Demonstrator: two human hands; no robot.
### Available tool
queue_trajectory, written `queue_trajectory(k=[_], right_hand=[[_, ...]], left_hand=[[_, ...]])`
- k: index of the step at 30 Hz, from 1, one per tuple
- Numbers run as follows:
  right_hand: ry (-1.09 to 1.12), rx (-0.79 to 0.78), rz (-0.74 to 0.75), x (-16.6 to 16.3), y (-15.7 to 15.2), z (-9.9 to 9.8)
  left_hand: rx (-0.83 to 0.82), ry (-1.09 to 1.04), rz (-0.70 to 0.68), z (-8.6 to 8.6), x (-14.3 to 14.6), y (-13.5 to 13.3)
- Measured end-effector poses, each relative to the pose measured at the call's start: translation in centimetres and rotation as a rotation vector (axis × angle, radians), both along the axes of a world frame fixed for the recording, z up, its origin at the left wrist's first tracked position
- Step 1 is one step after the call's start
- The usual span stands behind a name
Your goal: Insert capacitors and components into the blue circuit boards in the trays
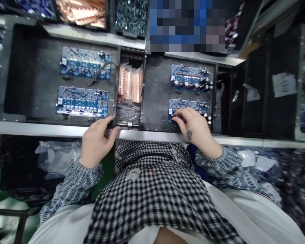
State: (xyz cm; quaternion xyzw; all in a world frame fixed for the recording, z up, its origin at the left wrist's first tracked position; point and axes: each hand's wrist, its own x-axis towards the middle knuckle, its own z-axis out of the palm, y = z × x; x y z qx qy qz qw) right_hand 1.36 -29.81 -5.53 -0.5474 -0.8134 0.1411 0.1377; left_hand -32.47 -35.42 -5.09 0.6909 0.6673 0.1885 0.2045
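My right hand (191,127) rests on the near blue circuit board (188,108) in the right black tray (156,95), its fingers curled and pressed on something small and dark at the board's left end. Behind it lies a second blue board (190,78). My left hand (98,139) hovers at the front metal rail (40,128), fingers loosely curled, thumb and forefinger near a small bin of screws (128,115). What it holds, if anything, does not show. Two more blue boards (85,63) (82,102) lie in the left black tray (33,81).
Copper parts in plastic bags (130,83) stand in the narrow middle compartment behind the screws. Bins of copper pieces (82,13) and grey screws (130,15) sit on the back shelf. Clear plastic bags (54,156) hang below the bench on both sides.
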Motion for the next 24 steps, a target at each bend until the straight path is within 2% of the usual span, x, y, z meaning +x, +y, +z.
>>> queue_trajectory(k=[4,9,14,17,20,22,24], right_hand=[[-0.060,-0.042,-0.015,-0.9,-0.1,0.2],[-0.179,-0.163,-0.035,-2.4,-0.1,1.4],[-0.253,-0.200,0.020,-2.4,0.5,2.2],[-0.272,-0.130,0.010,-2.1,0.1,3.0],[-0.162,0.052,0.007,-2.3,-0.6,4.0],[-0.038,0.166,0.128,-2.9,-0.7,4.3],[0.049,0.221,0.312,-3.8,-0.3,4.0]], left_hand=[[0.028,0.005,-0.124,0.1,1.5,0.8],[0.105,0.055,-0.271,-0.2,3.8,1.6],[0.230,0.094,-0.259,-0.3,4.9,1.9],[0.277,0.069,-0.249,-0.6,5.5,2.0],[0.253,0.009,-0.301,-0.9,6.8,2.1],[0.204,-0.049,-0.348,-1.0,8.0,2.1],[0.152,-0.125,-0.400,-1.0,9.2,2.0]])
